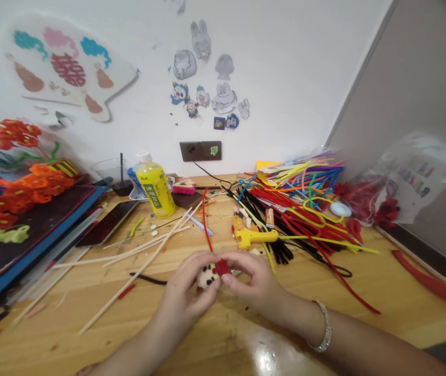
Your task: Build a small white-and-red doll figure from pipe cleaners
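My left hand (184, 292) is closed around a small doll (206, 278) with a cream, fuzzy head bearing black spots. My right hand (256, 279), with a sparkly bracelet at its wrist, pinches the doll's red part (222, 267). A red pipe cleaner (206, 222) rises from behind my fingers towards the back of the table; its lower end is hidden. Just beyond my right hand lies a yellow glue gun (256, 237). Left of my left hand are a black pipe cleaner (149, 279) and a short red piece (126, 292).
Pale wooden sticks (129, 277) cross the table on the left. A yellow drink bottle (156, 185) stands behind them, beside a phone (107, 224). Many coloured pipe cleaners (305, 177) are heaped at the back right. Orange fuzzy flowers (35, 190) stand far left.
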Motion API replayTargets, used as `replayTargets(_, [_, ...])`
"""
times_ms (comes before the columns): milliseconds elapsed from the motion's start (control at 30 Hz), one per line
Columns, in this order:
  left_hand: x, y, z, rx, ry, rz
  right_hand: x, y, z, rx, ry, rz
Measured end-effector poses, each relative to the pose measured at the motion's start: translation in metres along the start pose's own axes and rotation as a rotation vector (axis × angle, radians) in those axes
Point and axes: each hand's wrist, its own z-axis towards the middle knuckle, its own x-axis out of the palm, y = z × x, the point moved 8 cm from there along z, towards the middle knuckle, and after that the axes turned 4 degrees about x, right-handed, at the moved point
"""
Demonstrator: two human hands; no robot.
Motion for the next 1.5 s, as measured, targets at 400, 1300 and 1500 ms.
replayTargets(400, [-0.001,-0.012,0.000,0.087,-0.038,0.119,0.002,-0.002,0.000,0.063,-0.014,0.123])
replayTargets(1300, [-0.003,-0.018,-0.002,0.174,-0.014,0.117,0.003,-0.001,-0.001,0.100,0.003,0.287])
replayTargets(1500, [-0.002,-0.015,-0.002,0.156,-0.018,0.106,0.004,-0.002,-0.001,0.099,-0.002,0.299])
